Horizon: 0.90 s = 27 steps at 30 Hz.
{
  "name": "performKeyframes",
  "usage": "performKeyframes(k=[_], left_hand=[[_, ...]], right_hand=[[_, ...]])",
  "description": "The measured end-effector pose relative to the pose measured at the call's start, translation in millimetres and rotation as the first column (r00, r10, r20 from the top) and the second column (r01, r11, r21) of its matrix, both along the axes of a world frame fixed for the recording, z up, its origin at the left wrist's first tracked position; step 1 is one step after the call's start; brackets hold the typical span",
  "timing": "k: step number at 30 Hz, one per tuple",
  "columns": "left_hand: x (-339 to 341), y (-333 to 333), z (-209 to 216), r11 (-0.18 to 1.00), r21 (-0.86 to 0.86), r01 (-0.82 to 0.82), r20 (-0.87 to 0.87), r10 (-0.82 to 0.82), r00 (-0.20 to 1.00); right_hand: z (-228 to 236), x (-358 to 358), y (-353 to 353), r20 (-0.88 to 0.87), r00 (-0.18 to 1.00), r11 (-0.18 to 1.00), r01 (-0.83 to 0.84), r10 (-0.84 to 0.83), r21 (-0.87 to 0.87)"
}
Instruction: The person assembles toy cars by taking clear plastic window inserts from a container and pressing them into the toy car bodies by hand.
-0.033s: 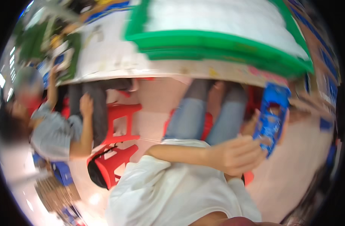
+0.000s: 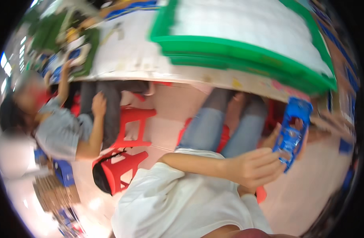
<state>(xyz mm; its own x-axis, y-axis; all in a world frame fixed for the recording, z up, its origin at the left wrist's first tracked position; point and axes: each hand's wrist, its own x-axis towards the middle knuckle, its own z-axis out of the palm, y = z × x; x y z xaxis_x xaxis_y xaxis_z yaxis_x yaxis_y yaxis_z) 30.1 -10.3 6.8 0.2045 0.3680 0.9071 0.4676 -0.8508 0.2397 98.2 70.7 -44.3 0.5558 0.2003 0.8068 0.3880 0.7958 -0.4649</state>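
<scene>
A blue plastic shell point(image 2: 293, 126), shaped like a toy car body with openings through it, is held up at the right, over the floor beside my legs. My right hand point(image 2: 272, 137) grips it from behind; a thumb or finger shows at its left side and more of the hand at its right edge. My left hand point(image 2: 255, 167) reaches across, its fingers pinched together at the shell's lower end. Blur hides whether those fingertips also hold something small. The near edge of the table lies just beyond the shell's upper end.
A green tray point(image 2: 245, 59) with white contents sits on the white table point(image 2: 128, 59). At the left, a person in a grey shirt point(image 2: 60, 133) works seated. Red stools point(image 2: 136, 123) stand between us, one bearing a black strapped item point(image 2: 100, 176). Stacked cardboard point(image 2: 56, 192) lies lower left.
The whole view has shifted, so table, tray and stools appear slightly farther right. Both hands keep their hold on the blue shell, which appears a little lower in the picture.
</scene>
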Motion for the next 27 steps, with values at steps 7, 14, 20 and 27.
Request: performKeyframes(k=[7, 14, 20, 27], left_hand=[[-9.4, 6.1, 10.5, 0.958, -0.262, -0.117, 0.061, 0.137, 0.989], [-31.5, 15.7, 3.4, 0.961, -0.256, -0.105, 0.019, 0.114, 0.993], [-50.9, 10.8, 4.2, 0.985, -0.164, -0.051, -0.242, 0.010, 0.970], [-46.9, -2.7, -2.9, 0.995, 0.018, -0.102, -0.257, 0.103, 0.961]], right_hand=[[-2.7, 1.0, -15.4, 0.066, 0.985, 0.908, -0.122, 0.162, -0.400], [-42.8, 15.3, -46.3, -0.708, -0.090, 0.140, -0.956, 0.700, 0.259], [25.7, -0.8, -50.6, -0.773, -0.154, -0.076, -0.988, 0.615, 0.136], [25.8, -8.6, -55.0, -0.738, -0.081, 0.054, -0.986, 0.670, 0.157]])
